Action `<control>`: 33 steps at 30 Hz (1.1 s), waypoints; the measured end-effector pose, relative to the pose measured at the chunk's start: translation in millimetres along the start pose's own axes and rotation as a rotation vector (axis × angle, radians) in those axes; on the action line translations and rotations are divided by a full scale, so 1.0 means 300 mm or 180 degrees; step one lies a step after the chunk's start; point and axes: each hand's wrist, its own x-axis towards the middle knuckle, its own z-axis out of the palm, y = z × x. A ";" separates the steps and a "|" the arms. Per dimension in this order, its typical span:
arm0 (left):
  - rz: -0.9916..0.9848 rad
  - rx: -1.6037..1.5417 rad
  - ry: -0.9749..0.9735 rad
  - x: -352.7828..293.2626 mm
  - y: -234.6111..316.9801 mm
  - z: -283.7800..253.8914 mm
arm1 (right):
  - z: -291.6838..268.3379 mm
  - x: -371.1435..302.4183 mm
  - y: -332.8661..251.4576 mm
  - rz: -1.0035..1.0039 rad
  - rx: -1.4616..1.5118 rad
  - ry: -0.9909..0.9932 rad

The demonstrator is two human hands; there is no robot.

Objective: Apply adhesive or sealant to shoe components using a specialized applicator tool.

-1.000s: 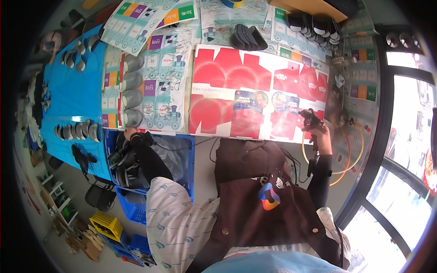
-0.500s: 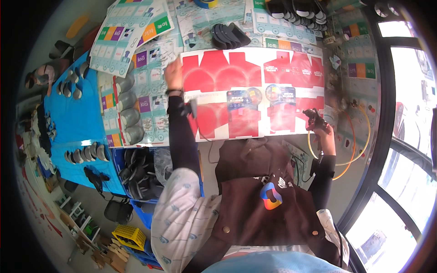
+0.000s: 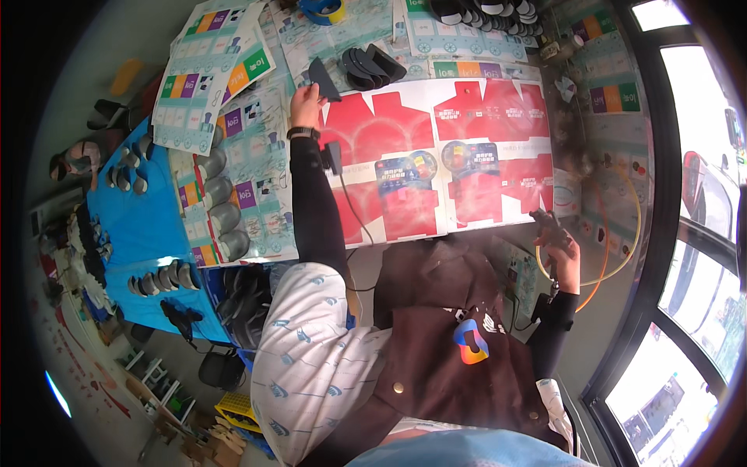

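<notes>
My left hand [image 3: 306, 109] is closed on the lower end of a dark grey curved piece [image 3: 324, 81], held upright at the far left corner of a red and white printed sheet [image 3: 389, 206]. Right beside it lies a row of similar dark curved pieces [image 3: 366, 68]. Near the sheet's right front corner, my right hand [image 3: 563, 257] is wrapped round a dark spray gun [image 3: 549, 227]. Its nozzle end points toward the sheet, and part of its body is hidden by my fingers. Pale rounded spray marks show on the red print.
Grey cup-shaped pieces [image 3: 221, 191] line the table's left side. Printed sheets [image 3: 206, 86] and a tape roll [image 3: 322, 9] lie at the back. Yellow and orange hoses [image 3: 636, 233] loop at the right. Further left stands a blue table [image 3: 144, 222] with more dark pieces. A cable hangs beside my left forearm.
My left hand has moved toward the row of dark pieces and now holds one; none showed in it before. The right hand still grips the spray gun. The whole view has shifted slightly.
</notes>
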 end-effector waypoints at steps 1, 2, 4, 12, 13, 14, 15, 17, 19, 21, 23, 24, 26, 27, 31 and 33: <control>0.0274 0.0432 -0.0062 -0.084 0.022 -0.015 | -0.018 0.005 0.016 -0.0004 -0.0005 -0.0038; 0.0507 0.1051 -0.0036 -0.176 0.031 0.028 | -0.035 0.007 0.029 0.0016 -0.0011 0.0004; 0.1046 0.1809 -0.0144 -0.325 -0.011 0.013 | -0.068 0.055 0.052 -0.0083 -0.0076 -0.0172; 0.1142 0.3665 -0.0317 -0.978 -0.219 0.509 | -0.177 0.252 0.074 -0.0097 -0.0038 -0.0874; 0.0873 0.3854 -0.0567 -1.016 -0.273 0.562 | -0.195 0.274 0.072 -0.0100 -0.0029 -0.0996; 0.0789 0.3956 -0.0781 -1.063 -0.305 0.633 | -0.213 0.294 0.074 -0.0070 -0.0038 -0.1014; 0.0703 0.4059 -0.0992 -1.105 -0.331 0.697 | -0.235 0.312 0.077 -0.0042 -0.0042 -0.1038; 0.0650 0.3972 -0.1213 -1.180 -0.413 0.732 | -0.271 0.336 0.077 -0.0004 -0.0082 -0.1048; -0.0047 0.2717 -0.1042 -1.194 -0.382 0.769 | -0.339 0.348 0.082 0.0093 0.0142 -0.1103; 0.1259 0.3754 -0.0263 -1.175 -0.329 0.777 | -0.399 0.359 0.103 0.0152 0.0248 -0.1010; 0.1006 0.3449 0.0099 -1.124 -0.392 0.692 | -0.408 0.389 0.131 0.0156 0.0297 -0.1201; 0.0584 0.3646 -0.0224 -1.100 -0.405 0.687 | -0.414 0.393 0.125 0.0200 0.0260 -0.1210; 0.0183 0.3851 -0.0588 -1.054 -0.413 0.694 | -0.432 0.395 0.119 0.0242 0.0324 -0.1178; 0.0144 0.3946 -0.0568 -1.033 -0.416 0.697 | -0.440 0.395 0.119 0.0286 0.0358 -0.1139; -0.0498 0.4207 -0.1167 -0.979 -0.449 0.657 | -0.445 0.417 0.148 0.0306 0.0530 -0.1219; -0.0065 0.4385 -0.1135 -1.002 -0.464 0.672 | -0.444 0.415 0.150 0.0151 0.0393 -0.1189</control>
